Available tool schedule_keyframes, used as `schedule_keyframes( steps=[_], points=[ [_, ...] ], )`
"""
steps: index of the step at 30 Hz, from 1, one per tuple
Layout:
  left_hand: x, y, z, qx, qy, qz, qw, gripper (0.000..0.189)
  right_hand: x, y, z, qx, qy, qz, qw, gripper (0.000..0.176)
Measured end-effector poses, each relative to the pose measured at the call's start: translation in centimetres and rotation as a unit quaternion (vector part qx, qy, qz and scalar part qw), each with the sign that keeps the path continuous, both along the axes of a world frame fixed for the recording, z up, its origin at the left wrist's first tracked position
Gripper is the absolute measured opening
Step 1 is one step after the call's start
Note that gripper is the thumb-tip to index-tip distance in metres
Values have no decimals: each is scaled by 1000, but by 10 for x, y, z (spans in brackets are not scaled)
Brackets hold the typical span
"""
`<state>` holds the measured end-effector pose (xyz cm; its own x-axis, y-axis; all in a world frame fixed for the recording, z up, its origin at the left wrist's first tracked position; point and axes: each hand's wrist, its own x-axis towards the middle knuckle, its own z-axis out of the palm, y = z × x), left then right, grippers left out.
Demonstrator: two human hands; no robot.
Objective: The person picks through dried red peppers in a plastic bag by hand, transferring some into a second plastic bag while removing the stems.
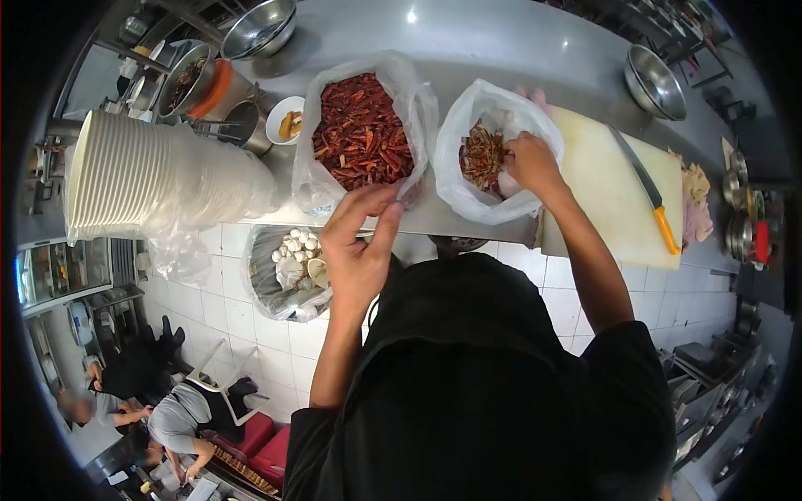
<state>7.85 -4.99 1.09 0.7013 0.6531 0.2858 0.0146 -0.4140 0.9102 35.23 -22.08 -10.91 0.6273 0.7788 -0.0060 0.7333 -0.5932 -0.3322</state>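
A clear plastic bag of dried red chilies [361, 129] stands open on the steel counter [501, 42]. My left hand [357, 246] is at its near rim, thumb and fingers pinched on the plastic edge. To the right, a white plastic bag [468, 196] holds a small heap of chili bits and stems [482, 156]. My right hand [530, 163] reaches into this bag with its fingers curled. What they hold is hidden.
A cutting board [614, 196] with an orange-handled knife [652, 196] lies to the right, steel bowls [656, 82] behind it. At left are a stack of white bowls [142, 171], pots [196, 83] and a lined bin of scraps [288, 267]. People sit on the floor at lower left [167, 409].
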Motion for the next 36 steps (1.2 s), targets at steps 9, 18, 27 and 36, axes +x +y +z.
schedule_keyframes(
  steps=[9, 18, 27, 36],
  points=[
    [37, -23, -12, -10, 25, -75, 997, 19, -12, -21, 32, 142, 122, -32, 982, 16],
    [83, -46, -37, -68, 69, -92, 991, 26, -41, -16, 73, 242, 531, -52, 811, 14],
    [91, -44, -51, -62, 107, -81, 989, 14, -32, -13, 50, 206, 293, -50, 932, 17],
    [34, -16, -46, -164, 77, 4, 984, 15, 20, 24, 6, -54, -7, 0, 999, 20]
  ],
)
